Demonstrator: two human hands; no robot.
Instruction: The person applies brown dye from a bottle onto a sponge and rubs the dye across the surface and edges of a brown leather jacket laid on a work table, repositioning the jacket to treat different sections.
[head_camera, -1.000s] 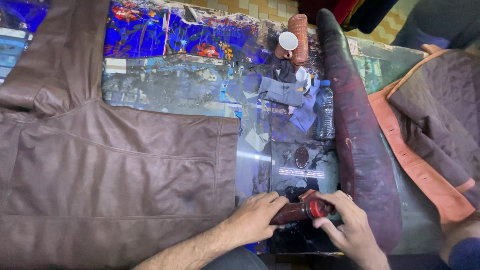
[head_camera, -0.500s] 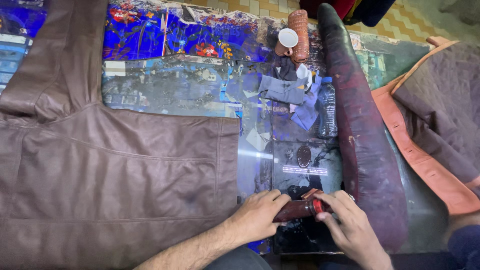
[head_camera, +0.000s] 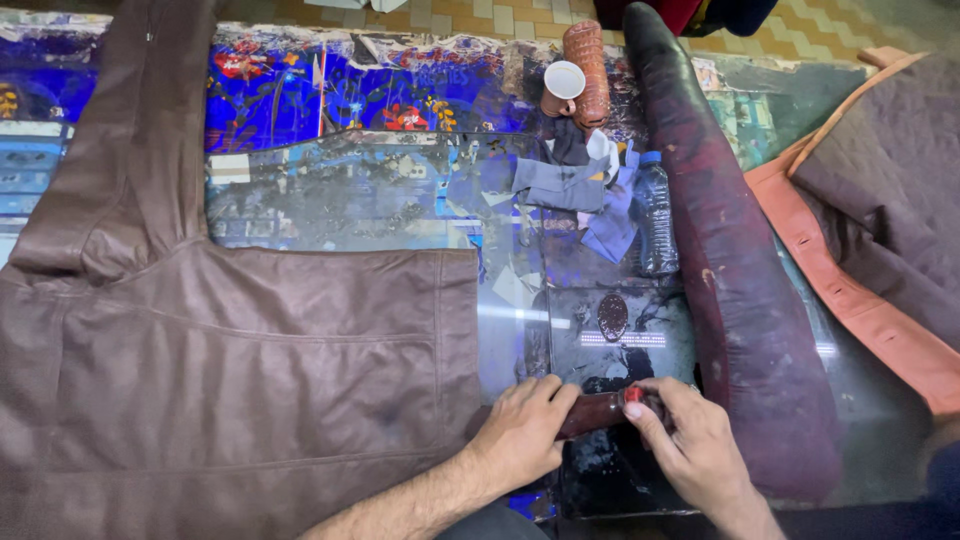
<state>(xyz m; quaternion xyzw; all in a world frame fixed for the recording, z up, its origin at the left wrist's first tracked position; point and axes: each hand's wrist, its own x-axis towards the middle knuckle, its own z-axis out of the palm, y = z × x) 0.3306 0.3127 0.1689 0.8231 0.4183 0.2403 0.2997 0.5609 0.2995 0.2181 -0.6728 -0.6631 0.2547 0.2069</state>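
- A small dark-red bottle (head_camera: 600, 411) is held lying sideways, low over the glass-topped table (head_camera: 380, 200), between both hands.
- Its body is gripped by the closed fingers of the left hand (head_camera: 522, 433); its red cap (head_camera: 633, 396) is pinched by the right hand (head_camera: 690, 445).
- Just left, a brown leather jacket (head_camera: 250, 380) is spread flat.
- Farther off, a plastic water bottle (head_camera: 655, 215) and a paper cup (head_camera: 563, 85) are seen.

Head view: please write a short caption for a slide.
Both hands, left hand and right hand, grip a small dark-red bottle beside a brown leather jacket.
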